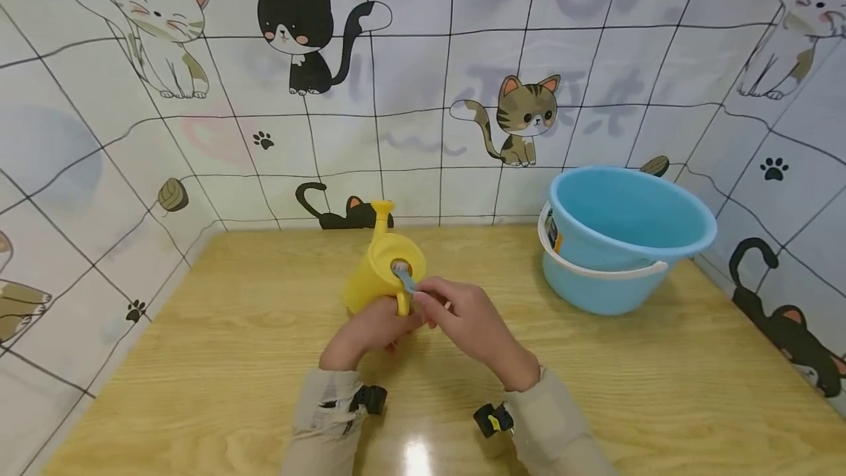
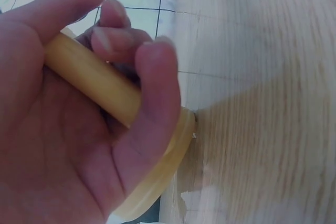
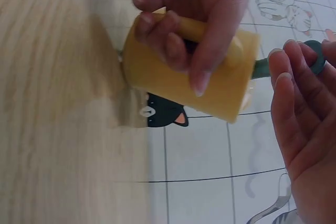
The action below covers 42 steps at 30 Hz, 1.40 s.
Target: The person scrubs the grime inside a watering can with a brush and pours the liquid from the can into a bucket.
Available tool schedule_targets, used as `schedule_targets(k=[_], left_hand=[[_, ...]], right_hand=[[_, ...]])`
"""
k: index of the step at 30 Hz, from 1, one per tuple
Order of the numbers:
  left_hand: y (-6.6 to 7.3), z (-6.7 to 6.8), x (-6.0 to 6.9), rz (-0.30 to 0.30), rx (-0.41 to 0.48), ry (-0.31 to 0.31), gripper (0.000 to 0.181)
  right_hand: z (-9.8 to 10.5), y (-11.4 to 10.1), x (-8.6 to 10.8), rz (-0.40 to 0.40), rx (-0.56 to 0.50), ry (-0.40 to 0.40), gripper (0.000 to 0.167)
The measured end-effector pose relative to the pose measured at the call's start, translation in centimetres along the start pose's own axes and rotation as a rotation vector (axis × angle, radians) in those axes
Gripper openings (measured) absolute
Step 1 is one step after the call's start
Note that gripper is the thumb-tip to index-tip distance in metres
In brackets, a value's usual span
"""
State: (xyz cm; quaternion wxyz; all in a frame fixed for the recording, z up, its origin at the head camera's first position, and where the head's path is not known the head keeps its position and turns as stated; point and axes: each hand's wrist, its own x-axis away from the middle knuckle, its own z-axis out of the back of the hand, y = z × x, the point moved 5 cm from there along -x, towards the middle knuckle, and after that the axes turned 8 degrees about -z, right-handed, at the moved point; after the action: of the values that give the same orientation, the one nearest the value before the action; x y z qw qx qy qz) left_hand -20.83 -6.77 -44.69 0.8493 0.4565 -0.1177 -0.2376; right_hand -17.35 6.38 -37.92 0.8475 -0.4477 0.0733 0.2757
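Note:
A yellow watering can (image 1: 363,283) is tilted on the table, its top opening turned toward me and its spout pointing to the back wall. My left hand (image 1: 378,325) grips the can's handle; in the left wrist view the fingers curl around that handle (image 2: 97,80). With thumb and fingers, my right hand (image 1: 471,318) pinches a small grey-green brush (image 1: 405,277), whose pale bristled head is at the can's opening. In the right wrist view the brush's green handle (image 3: 261,68) sticks out of the can's top. How deep the brush reaches is hard to tell.
A light blue bucket (image 1: 604,281) with a white carrying handle stands at the back right of the wooden table (image 1: 218,358). Walls with cat drawings (image 1: 413,79) rise behind the table and along both sides.

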Motion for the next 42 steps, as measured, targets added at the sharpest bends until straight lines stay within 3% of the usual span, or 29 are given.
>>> schedule_targets(k=[8,14,21,27,34,42], left_hand=[[0.5,0.3,-0.3,-0.013,-0.004,-0.008,0.027],[-0.2,0.4,0.1,0.019,-0.004,0.022,0.027],[-0.7,0.9,0.6,0.010,0.002,0.040,0.025],[-0.2,0.3,-0.2,-0.012,0.003,0.020,0.029],[-0.5,0.1,0.0,0.033,0.045,0.019,0.037],[-0.4,0.3,-0.3,0.020,0.020,0.030,0.047]], right_hand=[[-0.6,1.0,-0.3,-0.046,0.009,-0.044,0.024],[-1.0,0.0,0.1,-0.049,-0.010,-0.142,0.039],[-1.7,-1.2,0.0,-0.019,-0.076,-0.174,0.031],[-1.6,0.4,0.0,-0.044,-0.029,-0.140,0.033],[-1.2,1.0,0.0,-0.114,0.004,-0.113,0.035],[-0.2,1.8,-0.1,-0.161,0.015,0.034,0.024]])
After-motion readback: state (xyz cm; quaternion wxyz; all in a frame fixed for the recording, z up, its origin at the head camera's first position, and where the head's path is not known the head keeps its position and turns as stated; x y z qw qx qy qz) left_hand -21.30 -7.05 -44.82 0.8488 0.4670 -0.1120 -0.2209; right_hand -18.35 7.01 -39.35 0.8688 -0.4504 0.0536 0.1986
